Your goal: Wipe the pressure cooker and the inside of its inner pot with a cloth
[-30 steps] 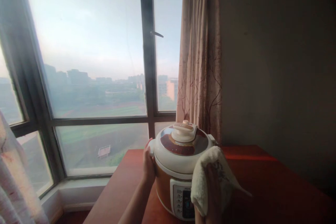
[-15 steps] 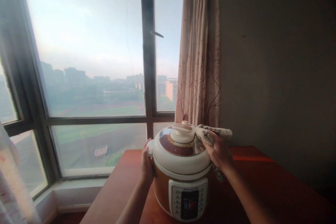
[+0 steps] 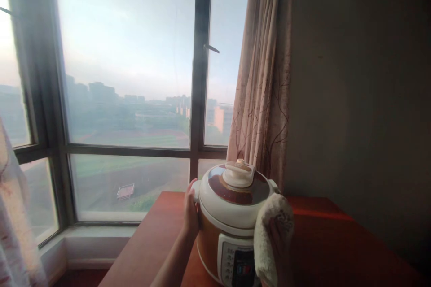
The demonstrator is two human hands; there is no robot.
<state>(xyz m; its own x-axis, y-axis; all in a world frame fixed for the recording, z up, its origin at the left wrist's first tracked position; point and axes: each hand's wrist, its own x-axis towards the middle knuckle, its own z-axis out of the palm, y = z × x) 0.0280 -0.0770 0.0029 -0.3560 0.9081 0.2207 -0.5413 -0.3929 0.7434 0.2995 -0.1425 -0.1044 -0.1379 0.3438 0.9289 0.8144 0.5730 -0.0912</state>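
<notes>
L hand (image 3: 191, 216) at handle (image 3: 197, 189) of cooker (image 3: 229, 216), closure: can't tell. R hand (image 3: 278, 240) gripping cloth (image 3: 264, 251) vs. cooker, sited between 2 hands. Step: apparently wiping R side; next calls for steady L support.

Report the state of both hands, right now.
Left hand: against the cooker at its left handle; how far closed can't be told.
Right hand: closed, holding a pale cloth at the cooker's right side.
</notes>
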